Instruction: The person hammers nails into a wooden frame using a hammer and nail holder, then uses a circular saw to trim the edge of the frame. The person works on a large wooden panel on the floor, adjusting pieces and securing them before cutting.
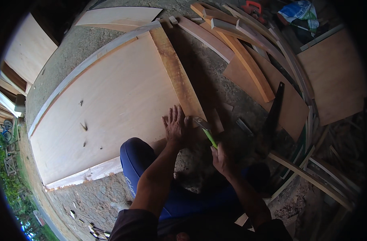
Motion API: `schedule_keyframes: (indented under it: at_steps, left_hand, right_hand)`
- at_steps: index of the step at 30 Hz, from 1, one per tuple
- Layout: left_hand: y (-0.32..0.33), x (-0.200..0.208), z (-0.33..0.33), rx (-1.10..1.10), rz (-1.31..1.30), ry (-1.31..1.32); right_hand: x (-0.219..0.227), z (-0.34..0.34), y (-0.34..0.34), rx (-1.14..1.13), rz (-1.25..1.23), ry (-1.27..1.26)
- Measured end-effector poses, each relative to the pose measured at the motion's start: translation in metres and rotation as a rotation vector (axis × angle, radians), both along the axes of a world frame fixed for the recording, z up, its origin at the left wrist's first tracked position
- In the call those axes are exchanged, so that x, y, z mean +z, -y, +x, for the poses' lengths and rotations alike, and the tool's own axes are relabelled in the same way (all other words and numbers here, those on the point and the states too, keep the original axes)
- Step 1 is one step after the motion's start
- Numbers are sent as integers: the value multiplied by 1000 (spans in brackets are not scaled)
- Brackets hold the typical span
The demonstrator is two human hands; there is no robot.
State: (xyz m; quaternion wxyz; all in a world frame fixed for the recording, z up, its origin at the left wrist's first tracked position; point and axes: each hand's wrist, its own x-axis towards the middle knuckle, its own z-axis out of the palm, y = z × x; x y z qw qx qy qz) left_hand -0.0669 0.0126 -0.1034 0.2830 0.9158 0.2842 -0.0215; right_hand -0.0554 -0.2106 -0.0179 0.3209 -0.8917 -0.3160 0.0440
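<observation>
A large plywood panel [111, 92] lies flat before me, with wooden strips along its edges. One of them, a brown-stained strip [173, 64], runs along its right side. My left hand [175, 126] rests on the panel's near right corner, fingers stretched out and thumb beside the stained strip's end. In my right hand [222, 160] is a hammer [208, 134] with a green handle. Its head is over the near end of the stained strip, close to my left thumb; whether it touches the wood I cannot tell. Small nails [84, 127] lie in scattered bunches on the panel.
A handsaw [275, 106] lies to the right on a plywood sheet [289, 114]. Beyond it, long timber strips [247, 60] are heaped. A red tool [253, 9] and a blue-and-white bag [299, 14] stand far right. Offcuts [97, 232] litter the ground at the lower left.
</observation>
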Motion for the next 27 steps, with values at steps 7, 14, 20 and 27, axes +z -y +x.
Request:
schedule_keyframes:
  at_steps: [7, 14, 20, 27]
  left_hand:
    - [4, -3, 3, 55, 11, -15]
    - [6, -9, 6, 43, 32, -6]
    - [-2, -15, 4, 53, 32, -11]
    - [1, -19, 0, 55, 44, -11]
  right_hand:
    - [-9, 3, 6, 26, -176, 0]
    - [-40, -4, 22, 38, -172, -24]
    - [-31, -15, 7, -26, 138, -105]
    - [-16, -4, 3, 50, -179, 15]
